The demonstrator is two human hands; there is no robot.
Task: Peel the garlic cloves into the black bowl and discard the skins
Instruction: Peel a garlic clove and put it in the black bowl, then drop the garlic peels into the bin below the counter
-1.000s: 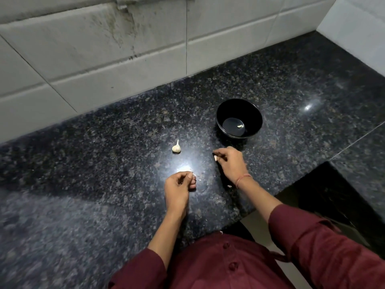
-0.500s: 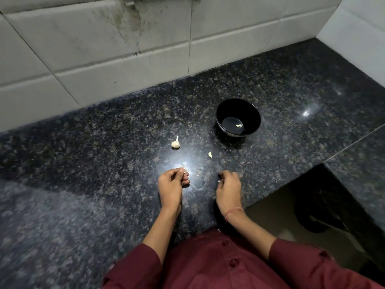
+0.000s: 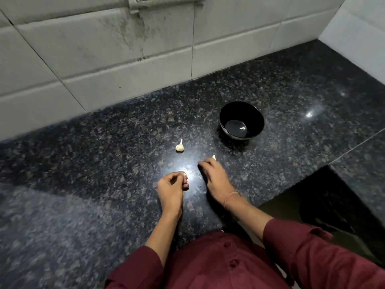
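A: Start with the room. What are the hands working over?

B: A dark speckled granite counter [image 3: 83, 184], glossy, with a bright glare between the two sets of fingertips. A pale tiled wall [image 3: 104, 59] rises well beyond them.

A: And the bowl?

B: The black bowl [image 3: 251, 113] stands upright, beyond the right fingertips and off to their right, apart from them. One peeled clove [image 3: 241, 128] lies on its floor.

A: The hands?

B: The right hand [image 3: 215, 177] lies knuckles-up, fingers curled down onto the stone. Whether they pinch anything under there I cannot tell. The left hand [image 3: 169, 189] is curled too, its thumb and fingertips pinching a small pale piece [image 3: 184, 174]. Clove or skin, I cannot say.

A: What's left to peel?

B: A stemmed garlic piece [image 3: 179, 147] sits beyond the left fingertips, stalk pointing away toward the wall, clear of both hands. The one that matters is the loose clove [image 3: 214, 157]. It lies just beyond the right hand's fingers, at or almost at their knuckles, between them and the bowl. Its long axis seems to run away from the fingers, though it is too small to be sure.

A: So the right hand takes it?

B: I'd judge so. It is much the nearer, and a short reach forward would do it. On that slick stone the clove may skid from a clumsy pinch.

A: Skins?

B: A few skin flakes [image 3: 199, 176] lie between the two hands' fingertips, not yet discarded.
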